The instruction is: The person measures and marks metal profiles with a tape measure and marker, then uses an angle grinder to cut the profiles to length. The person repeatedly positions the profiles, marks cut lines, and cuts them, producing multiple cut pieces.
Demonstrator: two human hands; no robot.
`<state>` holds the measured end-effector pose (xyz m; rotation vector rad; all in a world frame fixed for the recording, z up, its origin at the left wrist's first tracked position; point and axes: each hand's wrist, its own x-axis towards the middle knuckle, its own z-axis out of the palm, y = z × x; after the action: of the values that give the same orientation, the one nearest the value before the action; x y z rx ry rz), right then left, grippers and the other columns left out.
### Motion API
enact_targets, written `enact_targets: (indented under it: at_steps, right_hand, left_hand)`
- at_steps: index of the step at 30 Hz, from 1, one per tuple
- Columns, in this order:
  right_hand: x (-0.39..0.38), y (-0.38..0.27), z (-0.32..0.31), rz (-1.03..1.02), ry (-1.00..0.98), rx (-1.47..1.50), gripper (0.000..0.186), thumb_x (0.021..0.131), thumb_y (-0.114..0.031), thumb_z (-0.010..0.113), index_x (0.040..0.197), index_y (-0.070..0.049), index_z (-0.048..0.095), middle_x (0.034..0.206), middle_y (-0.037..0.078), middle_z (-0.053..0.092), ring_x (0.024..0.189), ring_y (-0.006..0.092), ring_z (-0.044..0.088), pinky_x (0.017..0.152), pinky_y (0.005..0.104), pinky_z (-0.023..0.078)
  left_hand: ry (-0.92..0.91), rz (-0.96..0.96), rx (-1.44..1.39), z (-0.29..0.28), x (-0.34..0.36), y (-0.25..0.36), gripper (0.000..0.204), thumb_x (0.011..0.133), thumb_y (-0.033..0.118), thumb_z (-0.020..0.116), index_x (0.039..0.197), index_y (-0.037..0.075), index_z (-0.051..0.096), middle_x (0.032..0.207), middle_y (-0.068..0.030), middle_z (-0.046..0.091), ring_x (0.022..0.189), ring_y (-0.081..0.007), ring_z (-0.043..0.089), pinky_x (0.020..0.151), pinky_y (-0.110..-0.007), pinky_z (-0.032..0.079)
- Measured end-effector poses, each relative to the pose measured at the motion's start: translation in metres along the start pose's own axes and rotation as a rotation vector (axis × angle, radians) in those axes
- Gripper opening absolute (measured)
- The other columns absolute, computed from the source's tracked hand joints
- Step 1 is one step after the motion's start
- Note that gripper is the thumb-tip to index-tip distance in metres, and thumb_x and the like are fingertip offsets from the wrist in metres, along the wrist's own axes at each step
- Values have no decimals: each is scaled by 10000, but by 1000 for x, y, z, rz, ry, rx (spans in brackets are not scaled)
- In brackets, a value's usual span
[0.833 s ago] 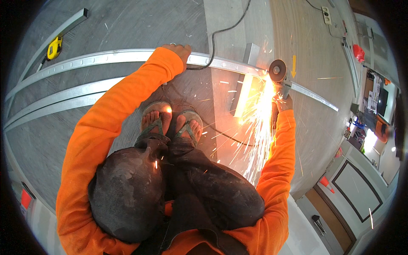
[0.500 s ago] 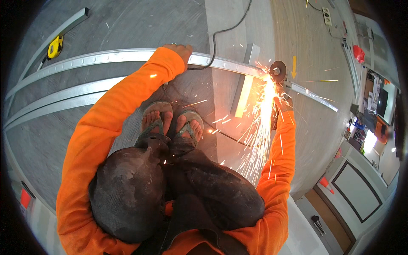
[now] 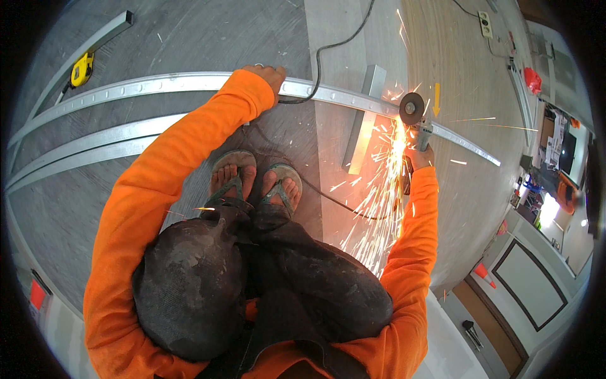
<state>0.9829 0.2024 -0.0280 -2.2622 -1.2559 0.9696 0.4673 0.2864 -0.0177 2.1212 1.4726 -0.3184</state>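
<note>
A long galvanized metal channel (image 3: 158, 83) runs across the floor in front of me, from the far left to the right. My left hand (image 3: 271, 77) is closed over it near its middle, holding it down. My right hand (image 3: 421, 158) is wrapped round an angle grinder (image 3: 424, 131), partly hidden by my sleeve and the glare. The grinder's round disc (image 3: 411, 108) meets the channel right of a short metal profile (image 3: 374, 82) lying crosswise beneath it. Bright sparks (image 3: 391, 170) spray from the contact toward me.
My sandalled feet (image 3: 282, 186) stand just behind the channel. More metal channels (image 3: 95, 142) and a yellow tape measure (image 3: 82, 69) lie at left. A black cable (image 3: 319, 63) crosses the channel; a power strip (image 3: 485, 24) lies far right. An orange cone (image 3: 485, 275) stands at right.
The grinder has shifted slightly, with its disc a little lower and more of its head in view. The sparks have changed shape. My left hand and the channel stay put.
</note>
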Motion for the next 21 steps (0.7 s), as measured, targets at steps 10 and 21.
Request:
enact_targets:
  at_steps: [10, 21]
  right_hand:
    - [-26, -48, 21, 118, -20, 54, 425, 696, -137, 763, 1069, 1, 615, 906, 27, 624, 807, 116, 572, 707, 265, 483]
    - [-39, -40, 10, -82, -71, -32, 293, 691, -109, 736, 944, -21, 618, 828, 17, 621, 728, 115, 557, 661, 285, 479]
  left_hand:
    - [-5, -49, -4, -1, -7, -4, 288, 842, 164, 601, 1111, 63, 578, 1094, -154, 665, 1035, -344, 638, 864, -432, 525]
    - [23, -6, -3, 3, -4, -5, 286, 823, 147, 588, 1093, 57, 559, 1072, -166, 668, 995, -356, 650, 854, -435, 527]
